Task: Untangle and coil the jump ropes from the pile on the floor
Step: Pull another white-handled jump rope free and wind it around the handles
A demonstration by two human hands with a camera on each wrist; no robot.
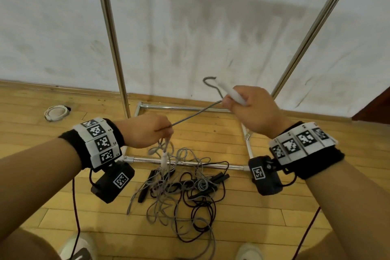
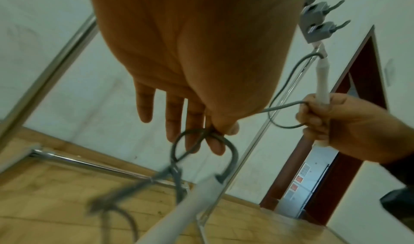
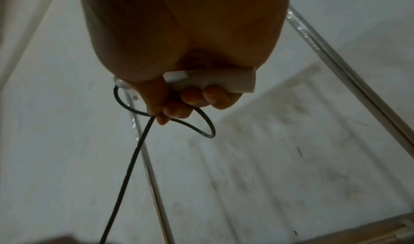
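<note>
A thin grey jump rope (image 1: 196, 113) stretches taut between two raised hands. The right hand (image 1: 256, 110) curls its fingers around the rope's white handle (image 1: 231, 93). The left hand (image 1: 145, 131) pinches the cord between thumb and forefinger, other fingers straight. Below, grey and black ropes lie tangled in a pile (image 1: 183, 186) on the wooden floor (image 1: 42, 207).

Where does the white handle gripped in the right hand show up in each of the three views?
Head: white handle sits upper centre-right, gripped by the right hand, tip pointing up-left.
Left wrist: the handle sits at right, standing upright in that hand.
Right wrist: the handle sits at centre, lying crosswise under the palm.
Shared landmark: the grey rope running from that hand toward the left hand.
</note>
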